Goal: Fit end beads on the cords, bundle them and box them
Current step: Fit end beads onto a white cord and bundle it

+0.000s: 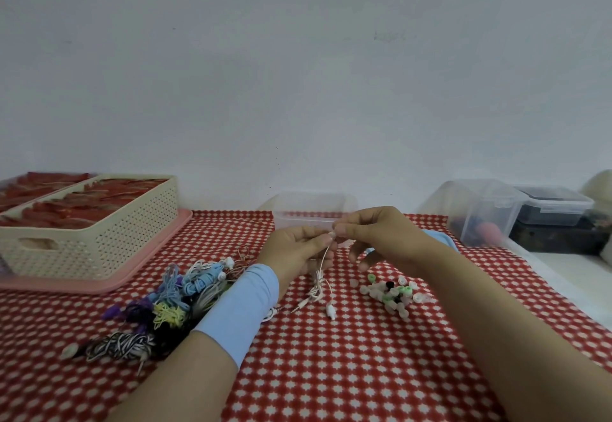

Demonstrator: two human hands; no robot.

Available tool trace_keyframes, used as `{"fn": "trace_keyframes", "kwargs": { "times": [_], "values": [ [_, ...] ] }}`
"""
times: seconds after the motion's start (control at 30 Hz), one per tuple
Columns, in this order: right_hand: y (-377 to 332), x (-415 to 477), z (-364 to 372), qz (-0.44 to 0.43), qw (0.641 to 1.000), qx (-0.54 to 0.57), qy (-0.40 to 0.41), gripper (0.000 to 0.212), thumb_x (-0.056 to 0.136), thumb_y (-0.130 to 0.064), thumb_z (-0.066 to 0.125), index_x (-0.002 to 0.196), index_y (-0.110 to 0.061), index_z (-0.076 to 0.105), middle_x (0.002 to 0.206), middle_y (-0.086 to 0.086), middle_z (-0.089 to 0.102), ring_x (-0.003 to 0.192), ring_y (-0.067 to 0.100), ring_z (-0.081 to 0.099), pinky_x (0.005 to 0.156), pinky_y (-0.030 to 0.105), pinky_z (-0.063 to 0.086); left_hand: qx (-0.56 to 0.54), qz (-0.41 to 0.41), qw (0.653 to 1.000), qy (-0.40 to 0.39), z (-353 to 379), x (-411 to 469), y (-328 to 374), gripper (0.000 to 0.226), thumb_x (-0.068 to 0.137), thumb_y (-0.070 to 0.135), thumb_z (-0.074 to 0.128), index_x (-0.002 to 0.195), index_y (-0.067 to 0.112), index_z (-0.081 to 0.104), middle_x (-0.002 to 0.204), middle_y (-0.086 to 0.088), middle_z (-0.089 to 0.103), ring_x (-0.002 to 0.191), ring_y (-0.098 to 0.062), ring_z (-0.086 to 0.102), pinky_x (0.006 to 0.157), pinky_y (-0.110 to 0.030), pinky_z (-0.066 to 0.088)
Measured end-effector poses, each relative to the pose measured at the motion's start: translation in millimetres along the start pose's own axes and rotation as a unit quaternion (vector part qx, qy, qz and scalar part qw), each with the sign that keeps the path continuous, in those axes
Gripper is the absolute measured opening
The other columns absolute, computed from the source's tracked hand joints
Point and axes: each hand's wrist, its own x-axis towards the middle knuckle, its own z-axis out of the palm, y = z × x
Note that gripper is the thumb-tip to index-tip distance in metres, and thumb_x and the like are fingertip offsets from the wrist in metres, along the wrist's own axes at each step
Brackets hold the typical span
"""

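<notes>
Left hand [294, 251] and right hand [381, 236] meet just in front of the clear tub [314, 204], each pinching the top end of a white cord [319, 277] that dangles onto the checked cloth [331, 372]. Nearer than the tub, beads [390, 292] lie heaped to its right. Coloured cords [172, 292], partly hidden by the left forearm [185, 372], lie to its left.

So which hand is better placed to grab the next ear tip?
Likely right. The right hand sits just above the ear tip pile, pinching only the top end of the white earphone cord; the left hand grips that cord, farther from the pile.
</notes>
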Motion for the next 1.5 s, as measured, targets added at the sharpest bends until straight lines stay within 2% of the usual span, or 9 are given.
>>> {"fn": "trace_keyframes", "kwargs": {
  "times": [0.13, 0.53, 0.7, 0.9, 1.03, 1.1, 1.2, 1.3, 1.5],
  "values": [
    [-1, 1, -4, 0.029, 0.998, 0.047, -0.018, 0.02, 0.1, -0.017, 0.062, 0.104, -0.004, 0.076, 0.094, 0.009, 0.075, 0.062, 0.017, 0.063, 0.051, 0.028, 0.053, -0.003, 0.01, 1.0, -0.012, -1, 1, 1, 0.015, 0.091, 0.01, 0.067, 0.1, 0.001, 0.073, 0.086, -0.009, 0.075, 0.074, -0.017, 0.068, 0.07, -0.028, 0.059],
    [3, 2, 1, 0.05, 0.992, 0.102, -0.048, 0.015, 0.087, -0.018, 0.071, 0.097, -0.01, 0.077, 0.092, 0.008, 0.073, 0.06, 0.013, 0.06, 0.042, 0.021, 0.046, -0.054, -0.004, 0.997, -0.061, -4, 0, 2, 0.019, 0.086, 0.014, 0.066, 0.097, -0.001, 0.071, 0.079, -0.006, 0.072, 0.066, -0.01, 0.065, 0.062, -0.022, 0.056],
    [5, 1, -4, 0.066, 0.991, 0.091, -0.071, 0.018, 0.074, -0.023, 0.075, 0.089, -0.013, 0.079, 0.087, 0.007, 0.072, 0.06, 0.014, 0.06, 0.043, 0.021, 0.046, -0.012, -0.003, 0.997, -0.08, -6, -1, 3, 0.019, 0.083, 0.015, 0.07, 0.096, 0.002, 0.072, 0.078, -0.007, 0.072, 0.067, -0.013, 0.066, 0.062, -0.023, 0.055],
    [5, 2, -5, 0.037, 0.996, 0.026, -0.07, 0.031, 0.078, -0.029, 0.074, 0.101, -0.008, 0.077, 0.094, 0.009, 0.075, 0.064, 0.015, 0.063, 0.051, 0.025, 0.049, 0.024, 0.005, 0.997, -0.073, -11, -1, 7, 0.013, 0.088, 0.008, 0.068, 0.098, 0.0, 0.07, 0.083, -0.01, 0.073, 0.07, -0.015, 0.068, 0.069, -0.031, 0.059],
    [-4, -1, -17, 0.027, 0.989, -0.142, -0.038, 0.023, 0.093, -0.036, 0.068, 0.102, -0.017, 0.077, 0.097, 0.001, 0.077, 0.066, 0.015, 0.064, 0.056, 0.025, 0.05, 0.06, 0.004, 0.997, -0.053, -10, -1, 7, 0.022, 0.088, 0.01, 0.071, 0.105, -0.003, 0.067, 0.095, -0.017, 0.074, 0.076, -0.016, 0.068, 0.07, -0.031, 0.059],
    [-7, 0, -24, 0.025, 0.955, -0.289, -0.063, 0.014, 0.092, -0.034, 0.073, 0.095, -0.021, 0.078, 0.087, -0.005, 0.077, 0.065, 0.01, 0.063, 0.059, 0.022, 0.051, 0.066, 0.016, 0.997, -0.023, -10, 0, 9, 0.024, 0.086, 0.008, 0.072, 0.107, -0.001, 0.065, 0.102, -0.023, 0.072, 0.076, -0.018, 0.067, 0.068, -0.031, 0.06],
    [-8, 0, -22, 0.062, 0.897, -0.412, -0.144, 0.008, 0.083, -0.036, 0.082, 0.09, -0.033, 0.081, 0.089, -0.021, 0.076, 0.084, -0.001, 0.068, 0.082, 0.023, 0.055, 0.094, 0.037, 0.995, -0.021, -14, 1, 13, 0.026, 0.088, 0.007, 0.071, 0.112, 0.013, 0.065, 0.094, -0.014, 0.074, 0.078, -0.018, 0.069, 0.071, -0.035, 0.061],
    [-4, 3, -13, 0.088, 0.867, -0.465, -0.156, 0.012, 0.077, -0.036, 0.086, 0.087, -0.04, 0.081, 0.088, -0.027, 0.075, 0.091, -0.003, 0.068, 0.092, 0.024, 0.055, 0.138, 0.041, 0.988, -0.052, -16, 1, 16, 0.029, 0.088, 0.008, 0.07, 0.115, 0.017, 0.069, 0.085, -0.004, 0.072, 0.077, -0.014, 0.07, 0.071, -0.034, 0.061],
    [-3, 4, -9, 0.069, 0.861, -0.487, -0.134, 0.008, 0.079, -0.034, 0.085, 0.087, -0.036, 0.082, 0.085, -0.022, 0.076, 0.086, -0.001, 0.069, 0.086, 0.023, 0.057, 0.218, 0.027, 0.974, -0.063, -26, 0, 20, 0.019, 0.083, 0.003, 0.075, 0.102, 0.004, 0.073, 0.087, -0.011, 0.074, 0.08, -0.02, 0.073, 0.071, -0.031, 0.061]
  ]
}}
